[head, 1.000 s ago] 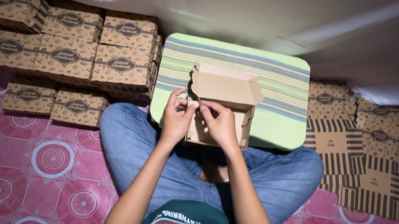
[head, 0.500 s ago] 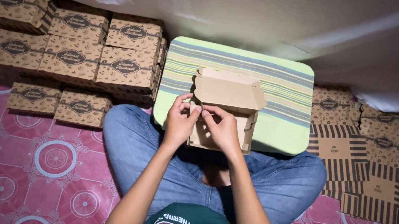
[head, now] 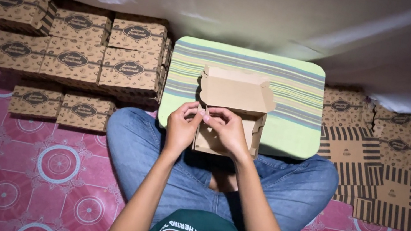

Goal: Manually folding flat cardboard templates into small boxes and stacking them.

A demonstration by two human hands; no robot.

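both hands, left [head: 182,128] and right [head: 226,130], pinch a side flap of the half-folded box [head: 233,109] at frame centre, on the striped surface [head: 298,101]. likely risk: pressing unevenly could crease the flap or miss its slot.

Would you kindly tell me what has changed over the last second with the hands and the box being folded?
Very little. Both hands, left hand and right hand, keep their grip on the near edge of the half-folded cardboard box, fingertips pinched together at one spot. The view shifted slightly, no more. The box lid stays raised, the box stays on the striped table, and the stacked printed boxes have not moved.
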